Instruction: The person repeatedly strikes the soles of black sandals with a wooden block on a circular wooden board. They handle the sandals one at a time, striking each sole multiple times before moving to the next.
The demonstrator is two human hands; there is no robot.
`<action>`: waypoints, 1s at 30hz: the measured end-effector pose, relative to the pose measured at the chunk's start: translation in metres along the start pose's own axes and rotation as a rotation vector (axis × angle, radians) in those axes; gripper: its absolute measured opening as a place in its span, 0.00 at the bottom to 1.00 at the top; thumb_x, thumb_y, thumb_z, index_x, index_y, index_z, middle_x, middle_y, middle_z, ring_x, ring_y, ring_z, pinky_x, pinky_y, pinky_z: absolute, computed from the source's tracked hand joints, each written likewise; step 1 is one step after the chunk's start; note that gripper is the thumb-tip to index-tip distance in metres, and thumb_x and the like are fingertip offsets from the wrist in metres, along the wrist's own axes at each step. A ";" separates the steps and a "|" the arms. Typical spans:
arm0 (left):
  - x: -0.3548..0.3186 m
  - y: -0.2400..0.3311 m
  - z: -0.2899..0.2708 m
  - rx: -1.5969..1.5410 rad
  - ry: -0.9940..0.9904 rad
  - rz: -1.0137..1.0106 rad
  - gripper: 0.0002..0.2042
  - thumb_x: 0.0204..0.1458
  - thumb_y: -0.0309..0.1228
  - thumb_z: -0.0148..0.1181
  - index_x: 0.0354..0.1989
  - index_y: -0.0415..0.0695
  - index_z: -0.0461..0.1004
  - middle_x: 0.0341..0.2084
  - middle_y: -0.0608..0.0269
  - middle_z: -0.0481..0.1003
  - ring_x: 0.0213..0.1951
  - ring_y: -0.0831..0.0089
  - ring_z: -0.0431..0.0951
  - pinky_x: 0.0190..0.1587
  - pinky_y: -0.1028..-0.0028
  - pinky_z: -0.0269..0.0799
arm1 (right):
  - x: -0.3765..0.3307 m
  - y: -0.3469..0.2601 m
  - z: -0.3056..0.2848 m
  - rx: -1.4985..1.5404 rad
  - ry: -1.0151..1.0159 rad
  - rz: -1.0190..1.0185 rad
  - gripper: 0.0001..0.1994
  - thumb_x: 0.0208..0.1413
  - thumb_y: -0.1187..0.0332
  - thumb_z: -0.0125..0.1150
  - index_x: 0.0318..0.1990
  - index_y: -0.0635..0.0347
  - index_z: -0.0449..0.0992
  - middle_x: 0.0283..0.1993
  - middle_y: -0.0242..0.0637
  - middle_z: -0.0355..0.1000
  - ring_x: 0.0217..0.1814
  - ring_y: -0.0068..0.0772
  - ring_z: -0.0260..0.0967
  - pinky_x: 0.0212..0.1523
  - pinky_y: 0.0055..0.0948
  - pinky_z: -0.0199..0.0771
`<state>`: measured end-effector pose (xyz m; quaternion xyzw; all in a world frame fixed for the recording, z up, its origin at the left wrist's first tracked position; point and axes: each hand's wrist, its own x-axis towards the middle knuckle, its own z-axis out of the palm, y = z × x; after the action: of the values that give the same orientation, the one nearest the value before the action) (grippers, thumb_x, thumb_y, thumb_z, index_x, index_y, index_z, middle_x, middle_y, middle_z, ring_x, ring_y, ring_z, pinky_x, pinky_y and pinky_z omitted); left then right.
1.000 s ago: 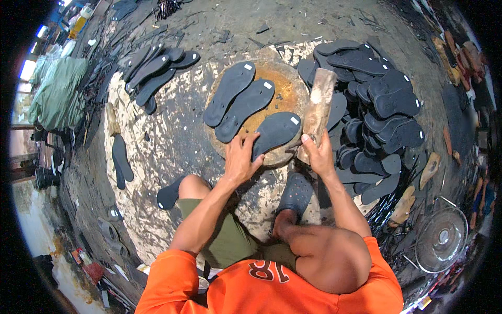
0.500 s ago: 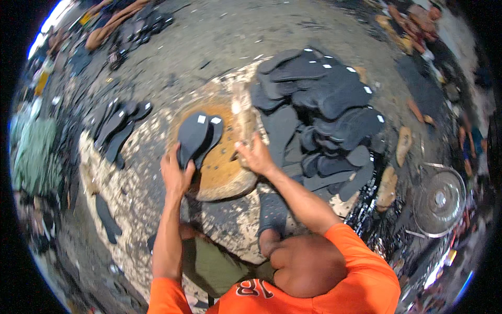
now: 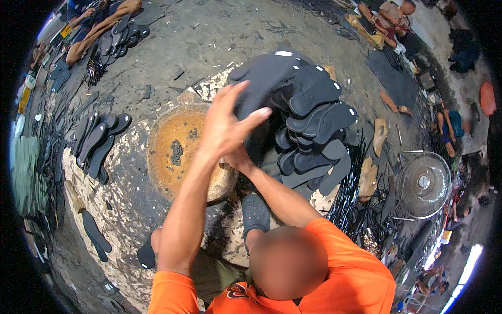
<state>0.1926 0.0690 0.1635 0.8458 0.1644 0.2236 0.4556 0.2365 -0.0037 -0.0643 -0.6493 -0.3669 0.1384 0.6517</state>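
Observation:
My left hand (image 3: 226, 123) reaches over the near-left side of a heap of black shoe soles (image 3: 314, 94), thumb and fingers spread apart. Its fingertips overlap a dark sole; whether they touch it I cannot tell. Below it, my right hand (image 3: 239, 158) is by the right rim of a round, tan-topped block (image 3: 162, 144). The left wrist partly covers that hand, and its fingers are hidden. Black crumbs lie on the block's top. Several soles in the heap carry small white labels.
A smaller group of black soles (image 3: 94, 138) lies left of the block. To the right are foot-shaped wooden pieces (image 3: 367, 179), black strips (image 3: 345, 193) and a round wire-caged fan (image 3: 423, 182). Other people sit at the far left and far right. My dark perforated clog (image 3: 256, 212) is near the block.
The pair of soles on the block has gone from its top. My left hand has moved right and away from me, to the heap. My right hand has shifted slightly left and nearer.

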 end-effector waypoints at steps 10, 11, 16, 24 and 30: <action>-0.251 -0.201 -0.154 0.339 0.752 -0.639 0.34 0.54 0.50 0.70 0.68 0.51 0.68 0.68 0.43 0.63 0.71 0.46 0.59 0.71 0.50 0.55 | 0.000 0.017 -0.031 0.045 -0.092 0.559 0.26 0.66 0.53 0.58 0.59 0.69 0.75 0.55 0.44 0.77 0.56 0.37 0.74 0.57 0.35 0.71; -0.318 -0.231 -0.168 0.445 0.795 -0.924 0.40 0.53 0.56 0.68 0.72 0.55 0.62 0.72 0.42 0.56 0.74 0.43 0.49 0.72 0.43 0.47 | -0.004 0.017 -0.017 0.110 -0.083 0.583 0.23 0.65 0.54 0.58 0.55 0.67 0.74 0.43 0.40 0.76 0.42 0.35 0.75 0.44 0.34 0.74; -0.469 -0.250 -0.135 0.560 0.404 -1.443 0.51 0.43 0.73 0.62 0.77 0.72 0.49 0.79 0.50 0.37 0.77 0.40 0.26 0.69 0.25 0.24 | -0.003 0.022 -0.027 0.095 -0.114 0.716 0.22 0.67 0.55 0.56 0.57 0.66 0.72 0.46 0.39 0.74 0.45 0.34 0.75 0.45 0.35 0.77; -0.502 -0.279 -0.215 0.555 0.232 -0.630 0.33 0.49 0.41 0.65 0.67 0.50 0.66 0.72 0.43 0.56 0.75 0.44 0.52 0.75 0.48 0.46 | 0.003 -0.004 -0.024 0.173 -0.128 0.677 0.18 0.68 0.54 0.56 0.50 0.62 0.69 0.36 0.36 0.71 0.32 0.32 0.74 0.34 0.35 0.79; -0.514 -0.363 -0.344 0.875 0.800 -1.248 0.40 0.55 0.46 0.67 0.73 0.47 0.55 0.73 0.38 0.54 0.74 0.37 0.50 0.73 0.49 0.51 | 0.004 -0.007 -0.014 0.166 -0.148 0.719 0.18 0.69 0.52 0.55 0.43 0.60 0.70 0.34 0.37 0.72 0.32 0.32 0.75 0.35 0.35 0.78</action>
<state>-0.4509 0.2540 -0.0935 0.5576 0.8191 0.1301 0.0361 0.2458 -0.0122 -0.0546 -0.6698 -0.1491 0.4340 0.5838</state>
